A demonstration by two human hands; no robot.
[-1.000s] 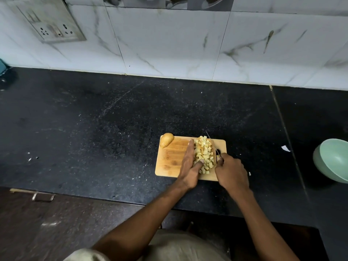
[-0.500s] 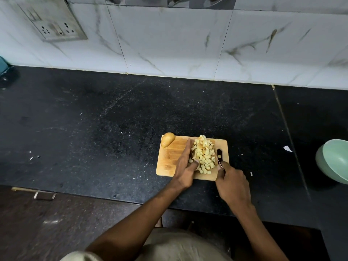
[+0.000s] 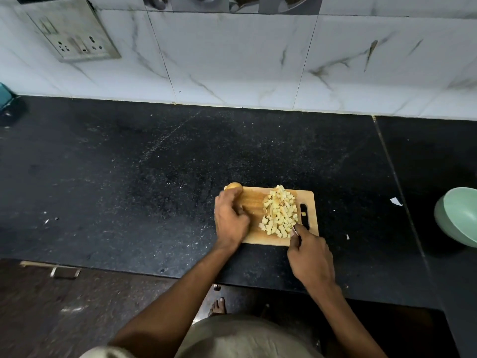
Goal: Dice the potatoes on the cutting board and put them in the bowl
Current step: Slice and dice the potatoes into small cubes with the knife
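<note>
A wooden cutting board (image 3: 309, 200) lies on the black counter. A pile of diced potato cubes (image 3: 280, 215) covers its right half. An uncut potato piece (image 3: 233, 186) sits at the board's far left corner. My left hand (image 3: 231, 219) lies over that piece's near side with fingers curled; whether it grips is hidden. My right hand (image 3: 309, 257) is at the board's near right corner, closed on a knife (image 3: 294, 229) whose thin blade touches the pile's near edge. The mint green bowl (image 3: 441, 220) stands far right, apart from the board.
A black stone counter (image 3: 129, 189) meets a marble-tiled wall with a socket plate (image 3: 74, 40). A counter seam (image 3: 395, 182) runs between board and bowl. Small white scraps (image 3: 396, 201) lie right of the board. A drawer handle (image 3: 64, 271) sits below the counter's front edge.
My left hand left the pile's left side and moved left to the uncut potato piece. My right hand with the knife drew back toward the board's near edge.
</note>
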